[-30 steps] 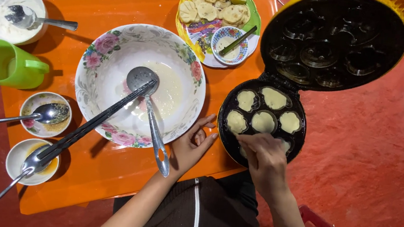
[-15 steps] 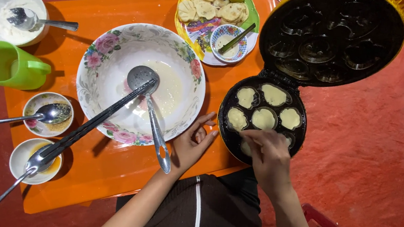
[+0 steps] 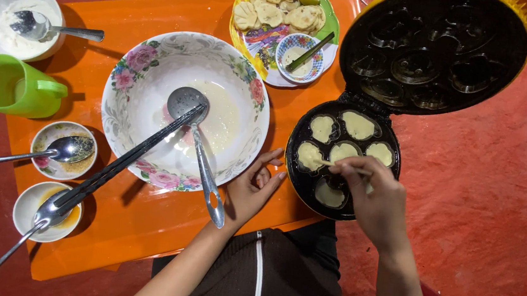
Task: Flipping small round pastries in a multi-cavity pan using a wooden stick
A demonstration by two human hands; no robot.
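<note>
Pinching a thin stick (image 3: 327, 164) between closed fingertips, the right hand (image 3: 376, 199) hovers over the black cake maker (image 3: 342, 164), the stick's tip touching the left batter-filled mould. Six filled moulds show; the hand may cover more. The left hand (image 3: 252, 188) rests loosely open, holding nothing, on the orange table (image 3: 143, 220) beside the floral bowl (image 3: 185, 109), where one ladle lies.

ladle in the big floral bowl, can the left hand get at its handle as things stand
Probably yes. The left hand rests open and empty on the orange table, right beside the ladle handle's end, which sticks out over the bowl rim. Nothing lies between them; the black tongs cross farther up.
</note>
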